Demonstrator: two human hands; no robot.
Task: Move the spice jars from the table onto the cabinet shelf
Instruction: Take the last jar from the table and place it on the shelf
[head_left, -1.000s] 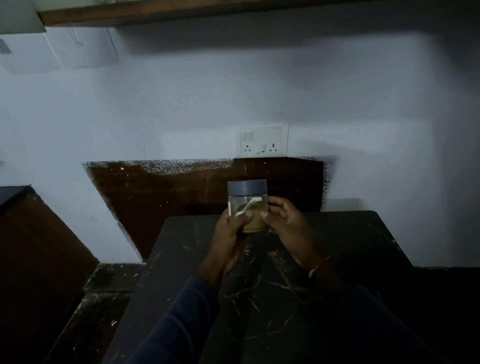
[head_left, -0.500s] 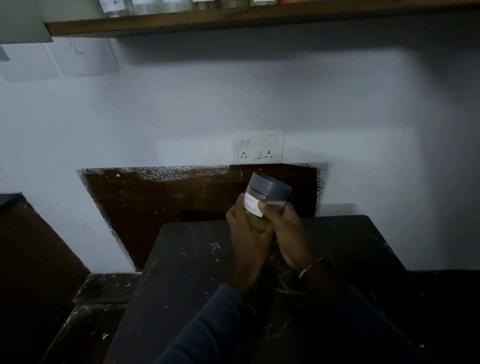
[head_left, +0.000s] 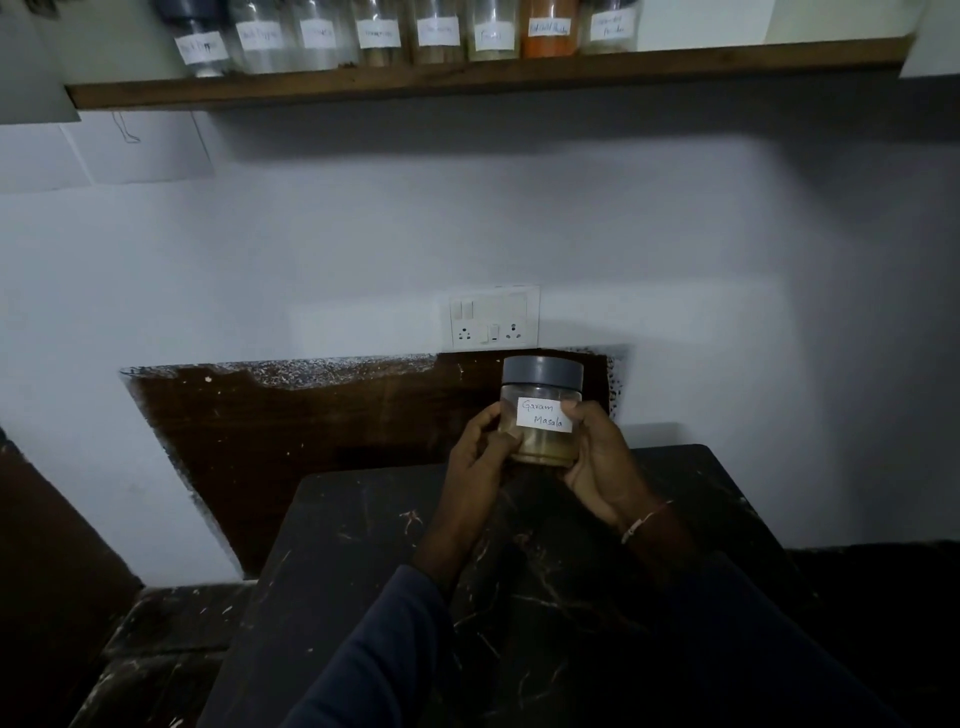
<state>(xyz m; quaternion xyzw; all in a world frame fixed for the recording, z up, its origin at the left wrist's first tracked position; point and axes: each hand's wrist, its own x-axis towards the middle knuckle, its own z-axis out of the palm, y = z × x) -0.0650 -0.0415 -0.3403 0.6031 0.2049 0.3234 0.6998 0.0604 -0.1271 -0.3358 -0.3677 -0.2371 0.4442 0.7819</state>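
Observation:
A clear spice jar with a grey lid and a white label reading "Garam Masala" is held upright above the dark table. My left hand grips its left side and my right hand grips its right side, thumb on the label. High on the wall runs the wooden shelf, with several labelled jars in a row on it, one of them orange.
A white switch and socket plate sits on the wall just behind the held jar. A dark brown panel backs the table. Lower dark surfaces lie at the left. Papers hang under the shelf's left end.
The jar has been turned upright from a tilt, its label now facing me. The view has tipped upward, bringing the shelf and its row of jars into sight.

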